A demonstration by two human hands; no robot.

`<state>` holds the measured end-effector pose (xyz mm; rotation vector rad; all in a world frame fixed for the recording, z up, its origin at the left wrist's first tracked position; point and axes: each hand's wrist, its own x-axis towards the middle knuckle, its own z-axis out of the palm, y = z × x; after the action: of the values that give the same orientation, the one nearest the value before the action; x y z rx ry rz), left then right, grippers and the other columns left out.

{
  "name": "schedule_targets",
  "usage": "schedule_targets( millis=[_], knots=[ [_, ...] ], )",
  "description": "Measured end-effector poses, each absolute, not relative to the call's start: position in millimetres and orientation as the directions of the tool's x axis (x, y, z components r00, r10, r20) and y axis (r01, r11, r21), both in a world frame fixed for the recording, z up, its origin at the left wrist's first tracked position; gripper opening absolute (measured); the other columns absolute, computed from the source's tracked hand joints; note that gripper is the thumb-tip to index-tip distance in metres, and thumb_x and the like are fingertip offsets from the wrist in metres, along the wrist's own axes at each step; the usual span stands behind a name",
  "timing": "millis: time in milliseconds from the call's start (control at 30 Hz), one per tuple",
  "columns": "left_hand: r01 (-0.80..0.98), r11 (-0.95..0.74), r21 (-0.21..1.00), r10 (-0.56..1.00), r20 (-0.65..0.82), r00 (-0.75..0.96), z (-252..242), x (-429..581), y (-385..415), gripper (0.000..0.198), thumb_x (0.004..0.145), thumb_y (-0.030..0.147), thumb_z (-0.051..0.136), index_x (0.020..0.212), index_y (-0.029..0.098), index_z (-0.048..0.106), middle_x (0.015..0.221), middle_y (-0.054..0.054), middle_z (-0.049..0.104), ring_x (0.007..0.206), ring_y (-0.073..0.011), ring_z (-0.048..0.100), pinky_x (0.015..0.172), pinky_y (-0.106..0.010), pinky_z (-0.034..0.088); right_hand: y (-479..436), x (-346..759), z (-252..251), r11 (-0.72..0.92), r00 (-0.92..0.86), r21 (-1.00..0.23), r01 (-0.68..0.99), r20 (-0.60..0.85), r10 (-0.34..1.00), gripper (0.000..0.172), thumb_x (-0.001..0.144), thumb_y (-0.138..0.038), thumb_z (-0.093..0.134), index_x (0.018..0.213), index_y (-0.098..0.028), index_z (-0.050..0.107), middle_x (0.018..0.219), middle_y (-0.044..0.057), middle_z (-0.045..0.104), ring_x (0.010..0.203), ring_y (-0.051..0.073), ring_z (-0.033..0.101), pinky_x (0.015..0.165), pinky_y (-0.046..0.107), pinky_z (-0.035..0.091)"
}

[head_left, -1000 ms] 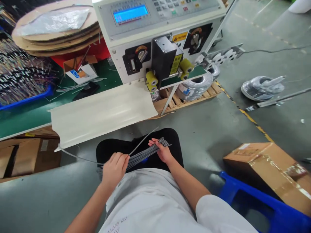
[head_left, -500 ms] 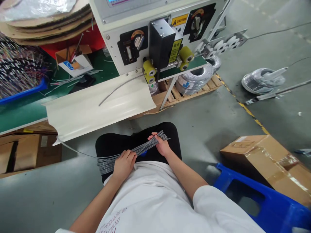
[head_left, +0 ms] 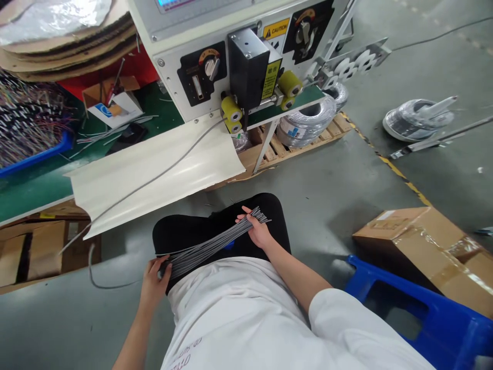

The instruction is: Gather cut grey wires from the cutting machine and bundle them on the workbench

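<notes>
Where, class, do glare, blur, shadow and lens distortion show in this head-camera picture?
Head view: sheen streaks the white chute; head view: the coloured wire pile, far left, smears; head view: soft shadow beside the cardboard box; head view: machine edges lean, grey wire bundle sharp.

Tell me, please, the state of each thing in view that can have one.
bundle of grey wires: lying across the lap, gripped at both ends.
left hand: closed on the bundle's left end.
right hand: closed on its right end.
loose wire: running from the yellow rollers along the white chute.
cardboard box: taped shut.
</notes>
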<state>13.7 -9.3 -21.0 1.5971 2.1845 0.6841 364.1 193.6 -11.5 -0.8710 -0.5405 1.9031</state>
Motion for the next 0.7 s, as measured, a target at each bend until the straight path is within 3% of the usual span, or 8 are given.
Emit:
schedule_targets(
  millis=[167, 333, 467, 567, 700],
  knots=[
    [0.781, 0.217, 0.586, 0.941, 0.089, -0.328, -29, 19, -12, 0.029, 0.093, 0.041, 0.050, 0.107, 0.026, 0.071, 0.102, -0.005, 0.062, 0.101, -0.0247, 0.059, 0.096, -0.045, 0.048, 194, 366, -10, -0.463, -0.296, -0.671, -0.579, -0.356, 0.886, 0.040, 0.081, -0.039, 0.074, 0.118, -0.023, 0.068, 0.098, 0.004, 0.077, 0.095, 0.025, 0.072, 0.093, 0.044, 0.052],
    [0.798, 0.189, 0.572, 0.950, 0.100, -0.297, -24, 15, -7, 0.028, 0.093, 0.039, 0.050, 0.106, 0.027, 0.072, 0.103, -0.006, 0.063, 0.098, -0.0243, 0.057, 0.089, -0.042, 0.050, 192, 366, -5, -0.469, -0.292, -0.656, -0.592, -0.368, 0.883, 0.035, 0.081, -0.039, 0.074, 0.112, -0.023, 0.069, 0.096, 0.004, 0.077, 0.095, 0.025, 0.072, 0.091, 0.044, 0.052],
    [0.872, 0.158, 0.464, 0.951, 0.166, -0.260, -20, 17, -4, 0.025, 0.092, 0.033, 0.051, 0.103, 0.024, 0.071, 0.104, -0.007, 0.063, 0.098, -0.0251, 0.058, 0.090, -0.043, 0.050, 191, 365, -3, -0.446, -0.283, -0.660, -0.605, -0.346, 0.895, 0.026, 0.082, -0.039, 0.074, 0.103, -0.023, 0.070, 0.087, 0.002, 0.075, 0.092, 0.025, 0.071, 0.089, 0.044, 0.052],
    [0.915, 0.143, 0.377, 0.941, 0.235, -0.244, -6, 30, 9, 0.023, 0.091, 0.027, 0.052, 0.107, 0.023, 0.067, 0.105, -0.008, 0.064, 0.098, -0.0260, 0.058, 0.089, -0.044, 0.050, 191, 363, -5, -0.433, -0.257, -0.679, -0.592, -0.350, 0.901, 0.030, 0.080, -0.040, 0.074, 0.106, -0.024, 0.069, 0.085, 0.001, 0.074, 0.090, 0.025, 0.071, 0.091, 0.045, 0.051],
    [0.938, -0.105, 0.329, 0.901, 0.430, -0.050, 45, 65, 55, 0.037, 0.086, 0.017, 0.058, 0.122, 0.025, 0.062, 0.109, -0.009, 0.065, 0.100, -0.0247, 0.061, 0.092, -0.042, 0.050, 191, 360, -9, -0.414, -0.226, -0.733, -0.541, -0.347, 0.910, 0.033, 0.079, -0.040, 0.075, 0.105, -0.022, 0.069, 0.074, 0.000, 0.071, 0.090, 0.025, 0.071, 0.092, 0.045, 0.050]
  ],
)
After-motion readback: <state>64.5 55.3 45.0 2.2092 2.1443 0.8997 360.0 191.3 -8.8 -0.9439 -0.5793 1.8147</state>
